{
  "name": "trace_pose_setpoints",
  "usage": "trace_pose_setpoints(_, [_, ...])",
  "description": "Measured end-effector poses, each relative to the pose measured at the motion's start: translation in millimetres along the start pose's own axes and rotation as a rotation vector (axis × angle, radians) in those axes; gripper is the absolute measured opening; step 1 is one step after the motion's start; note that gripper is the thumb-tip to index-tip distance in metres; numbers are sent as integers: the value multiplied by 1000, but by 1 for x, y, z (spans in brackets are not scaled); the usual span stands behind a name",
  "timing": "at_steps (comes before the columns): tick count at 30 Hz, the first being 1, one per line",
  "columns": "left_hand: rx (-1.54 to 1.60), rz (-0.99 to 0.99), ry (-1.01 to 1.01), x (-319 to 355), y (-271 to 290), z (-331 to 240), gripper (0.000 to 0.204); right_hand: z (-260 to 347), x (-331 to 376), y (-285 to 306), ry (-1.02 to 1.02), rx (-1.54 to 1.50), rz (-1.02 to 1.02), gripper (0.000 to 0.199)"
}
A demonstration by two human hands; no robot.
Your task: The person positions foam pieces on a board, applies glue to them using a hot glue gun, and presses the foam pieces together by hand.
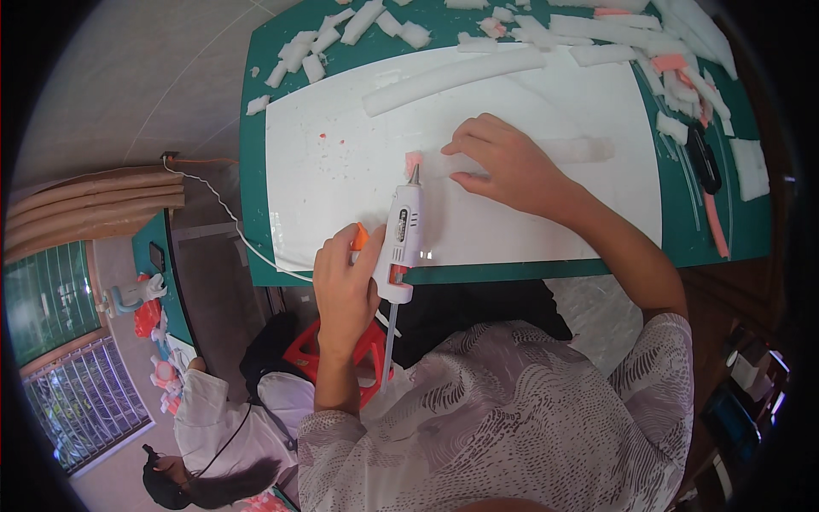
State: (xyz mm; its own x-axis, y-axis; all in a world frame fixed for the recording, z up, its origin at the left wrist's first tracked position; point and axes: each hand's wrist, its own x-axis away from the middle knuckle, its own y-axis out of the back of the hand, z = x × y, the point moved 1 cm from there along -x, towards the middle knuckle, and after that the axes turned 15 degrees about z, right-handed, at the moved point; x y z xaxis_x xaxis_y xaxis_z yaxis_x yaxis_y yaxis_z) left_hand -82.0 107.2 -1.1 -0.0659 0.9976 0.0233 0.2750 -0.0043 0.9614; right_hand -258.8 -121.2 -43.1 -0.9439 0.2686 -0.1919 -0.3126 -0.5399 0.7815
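My left hand (345,282) is closed round the handle of a white hot glue gun (403,226) with an orange trigger (359,236). A clear glue stick (391,346) sticks out of its rear end. The nozzle points away from me, its tip at a small pink foam piece (414,160) on the white board (333,196). My right hand (503,162) hovers just right of the nozzle, thumb and fingers apart, with nothing visible between them. A pale foam strip (580,151) runs out from behind that hand; its left part is hard to make out against the board.
A long white foam strip (452,81) lies across the board's far side. Foam scraps (299,51) litter the green table (256,171). A black-handled cutter (703,158) and clear glue sticks (687,183) lie at right. The white cord (226,209) hangs left, near a seated person (213,418).
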Motion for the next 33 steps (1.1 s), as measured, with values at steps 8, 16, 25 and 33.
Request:
trace_pose_setpoints(8, [193, -38, -1, 6, 16, 14, 46, -1, 1, 0, -1, -14, 10, 26])
trace_pose_setpoints(16, [11, 57, -42, -11, 23, 37, 48, 1, -1, 1, -7, -30, 12, 25])
trace_pose_setpoints(25, [307, 139, -190, -31, 33, 86, 45, 0, 0, 2, -2, -37, 5, 25])
trace_pose_setpoints(33, [683, 344, -50, -62, 41, 114, 30, -1, 1, 1, -8, -23, 9, 26])
